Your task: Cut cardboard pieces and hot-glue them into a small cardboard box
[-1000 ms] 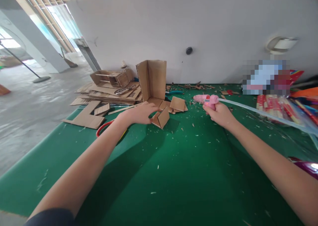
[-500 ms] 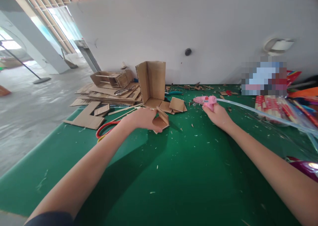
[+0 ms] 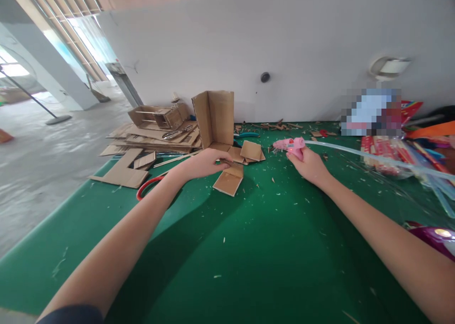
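Observation:
My left hand (image 3: 209, 165) pinches the upper edge of a small folded cardboard piece (image 3: 229, 182), whose lower panel tilts toward me. In my right hand (image 3: 310, 166) is a pink hot glue gun (image 3: 291, 145), its nozzle pointing left and a long clear glue stick (image 3: 341, 149) running out of its back. Just behind my left hand stands a tall cardboard corner (image 3: 215, 117) made of upright panels. Several small cardboard squares (image 3: 251, 151) lie to the right of that corner.
Cardboard sheets (image 3: 149, 141) are stacked at the back left, with a cardboard model (image 3: 156, 116) and metal scissors (image 3: 177, 132) on top. Red-handled scissors (image 3: 145, 187) lie by my left forearm. Bagged craft supplies (image 3: 382, 155) sit at the right. Scraps litter the green tabletop (image 3: 249, 262).
My left hand has shifted its hold to the piece's upper edge, and the piece has turned so its inner face shows more. My right hand keeps holding the glue gun.

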A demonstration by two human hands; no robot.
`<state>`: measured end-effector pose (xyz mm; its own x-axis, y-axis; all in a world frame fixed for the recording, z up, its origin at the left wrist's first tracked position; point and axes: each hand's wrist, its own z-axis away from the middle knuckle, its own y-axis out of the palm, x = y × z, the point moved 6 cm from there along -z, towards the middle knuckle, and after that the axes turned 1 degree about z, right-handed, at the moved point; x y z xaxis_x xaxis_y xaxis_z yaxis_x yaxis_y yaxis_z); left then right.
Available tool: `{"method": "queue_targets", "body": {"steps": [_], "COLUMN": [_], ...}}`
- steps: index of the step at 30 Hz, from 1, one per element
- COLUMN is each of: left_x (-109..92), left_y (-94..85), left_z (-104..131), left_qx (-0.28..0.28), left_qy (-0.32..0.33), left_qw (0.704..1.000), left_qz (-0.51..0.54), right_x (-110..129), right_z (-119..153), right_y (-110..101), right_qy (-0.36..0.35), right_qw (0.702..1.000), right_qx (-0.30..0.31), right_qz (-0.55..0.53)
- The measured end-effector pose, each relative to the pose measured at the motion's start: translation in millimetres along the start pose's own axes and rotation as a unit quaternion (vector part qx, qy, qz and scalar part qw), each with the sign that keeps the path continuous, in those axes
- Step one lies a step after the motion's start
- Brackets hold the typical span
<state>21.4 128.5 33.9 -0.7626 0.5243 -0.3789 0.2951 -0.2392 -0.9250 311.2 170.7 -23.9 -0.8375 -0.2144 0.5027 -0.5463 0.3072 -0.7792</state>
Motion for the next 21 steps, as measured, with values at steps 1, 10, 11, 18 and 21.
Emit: {"method": "queue_targets", "body": {"steps": [1, 10, 11, 18, 21], "left_x": [-1, -5, -6, -5, -6], "left_y": [0.8, 5.3, 5.6, 6.1, 4.2], "left_z": [-1, -3, -3, -4, -3], "left_qx": [-0.004, -0.035, -0.040, -0.048, -0.038], "left_qy": [0.001, 0.018, 0.021, 0.023, 0.022], "left_qw": [1.000, 0.998, 0.998, 0.997, 0.997], "left_qz": [-0.006, -0.045, -0.045, -0.058, -0.068], "right_x": [0, 3, 5, 8, 12], "right_z": [0, 4, 4, 1, 2], "right_y": [1, 1, 0, -4, -11], "right_qy": [0.000, 0.010, 0.008, 0.005, 0.010], "right_qw": [1.000, 0.999, 0.997, 0.955, 0.933], "right_qx": [0.006, 0.018, 0.027, 0.124, 0.143], "right_qz": [0.003, 0.046, 0.067, 0.270, 0.330]}}
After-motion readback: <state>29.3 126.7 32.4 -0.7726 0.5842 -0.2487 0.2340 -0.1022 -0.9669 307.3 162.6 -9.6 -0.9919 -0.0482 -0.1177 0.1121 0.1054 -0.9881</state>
